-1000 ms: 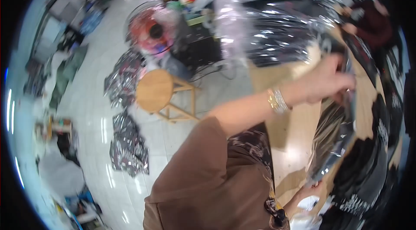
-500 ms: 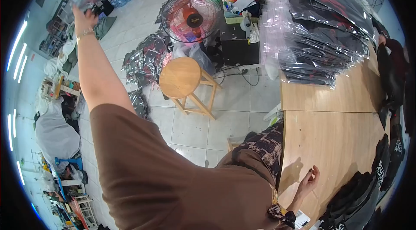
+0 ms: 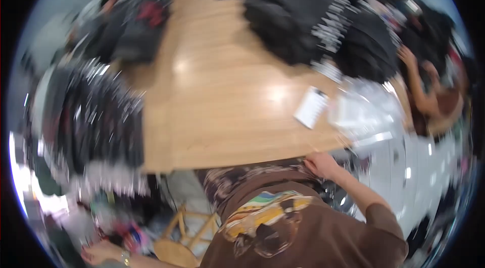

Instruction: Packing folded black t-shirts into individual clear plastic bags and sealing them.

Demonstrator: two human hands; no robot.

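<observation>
At the lower left, my left hand (image 3: 100, 253) reaches out beside the wooden stool (image 3: 174, 254); it is blurred, its fingers look apart and nothing shows in it. My right hand (image 3: 321, 165) is at the near edge of the wooden table (image 3: 212, 111), close to my waist. Its fingers look curled, but blur and the hand itself hide whether they hold anything. Beyond it lie a white paper sheet with dark print (image 3: 310, 108) and clear plastic bags (image 3: 366, 109). Dark printed garments (image 3: 293, 15) are heaped on the table's far side.
Bagged dark garments (image 3: 93, 116) are stacked along the table's left side, with another dark bagged piece (image 3: 144, 25) beyond. A person's arms (image 3: 422, 86) show at the right, near the garments. More clutter lies on the floor at the lower left.
My view has swung right, from the floor and fan to the table. My left arm was stretched far out, hand spread, beside a blurred plastic-wrapped package. My right hand was over the tabletop.
</observation>
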